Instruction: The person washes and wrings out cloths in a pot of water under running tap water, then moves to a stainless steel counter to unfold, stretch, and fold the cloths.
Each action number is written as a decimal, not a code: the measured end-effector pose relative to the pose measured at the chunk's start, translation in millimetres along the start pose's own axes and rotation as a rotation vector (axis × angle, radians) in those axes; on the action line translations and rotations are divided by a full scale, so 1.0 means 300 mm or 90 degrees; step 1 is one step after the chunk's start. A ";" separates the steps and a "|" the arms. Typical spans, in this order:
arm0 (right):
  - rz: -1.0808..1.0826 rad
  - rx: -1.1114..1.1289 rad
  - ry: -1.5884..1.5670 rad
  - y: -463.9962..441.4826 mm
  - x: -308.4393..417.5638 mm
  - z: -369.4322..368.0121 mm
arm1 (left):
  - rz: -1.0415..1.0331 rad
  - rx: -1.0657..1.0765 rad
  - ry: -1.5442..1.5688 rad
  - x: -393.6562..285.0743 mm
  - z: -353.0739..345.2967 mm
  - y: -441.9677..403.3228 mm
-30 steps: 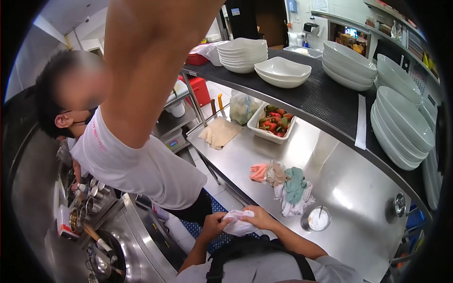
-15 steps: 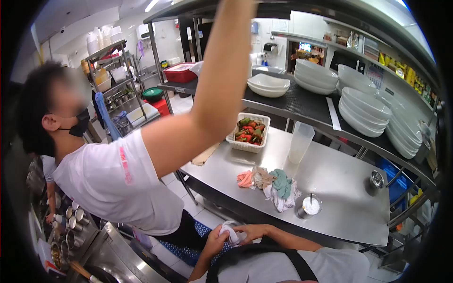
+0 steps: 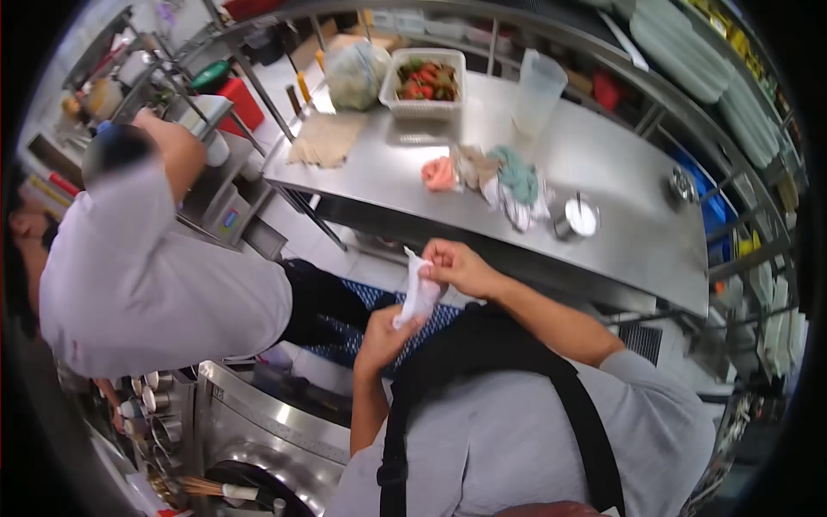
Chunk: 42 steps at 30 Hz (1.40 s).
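A crumpled white cloth [image 3: 420, 291] is stretched between my two hands in front of my chest; whether it is fabric or paper is hard to tell. My left hand [image 3: 383, 338] is closed on its lower end. At the upper end, my right hand [image 3: 465, 269] pinches it, with a small twisted tip sticking up past the fingers. On the steel table [image 3: 620, 250] beyond my hands lie an orange cloth [image 3: 439, 175], a beige cloth [image 3: 473, 166] and a green cloth [image 3: 515, 174] in a heap with a white striped one. A cup of white contents [image 3: 580, 219] with a utensil stands beside them.
A white basket of red and green peppers [image 3: 424, 110], a plastic bag [image 3: 355, 76] and a clear pitcher [image 3: 538, 93] stand along the table's back. A co-worker [image 3: 164, 267] is close on my left. A steel cooking station with a wok [image 3: 258, 487] is at lower left.
My view has tilted downward. The white cloth, bunched in my hands before, is now drawn out longer between them. The co-worker's raised arm has come down, and they have moved left.
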State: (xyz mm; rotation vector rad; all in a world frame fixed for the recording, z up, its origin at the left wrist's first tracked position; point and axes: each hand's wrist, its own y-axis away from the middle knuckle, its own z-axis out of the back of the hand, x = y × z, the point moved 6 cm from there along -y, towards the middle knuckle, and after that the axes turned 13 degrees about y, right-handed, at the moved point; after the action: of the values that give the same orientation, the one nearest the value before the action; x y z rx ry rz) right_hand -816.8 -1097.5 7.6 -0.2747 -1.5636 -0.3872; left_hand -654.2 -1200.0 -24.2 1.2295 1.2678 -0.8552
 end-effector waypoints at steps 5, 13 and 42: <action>-0.100 -0.211 0.400 0.011 -0.108 0.259 | -0.099 -0.141 0.260 -0.144 0.092 -0.053; -0.199 -0.665 0.820 -0.058 -0.162 0.919 | -0.005 -0.153 0.148 -0.222 0.186 -0.266; 0.524 -0.788 1.246 -0.906 2.696 0.480 | 0.046 0.081 0.004 -0.151 0.873 -0.613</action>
State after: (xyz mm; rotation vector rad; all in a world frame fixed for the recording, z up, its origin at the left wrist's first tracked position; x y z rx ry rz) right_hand -1085.8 -1339.0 793.7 -0.9977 0.8746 -0.5800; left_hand -780.8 -1496.5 -46.1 1.3724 1.1817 -0.8912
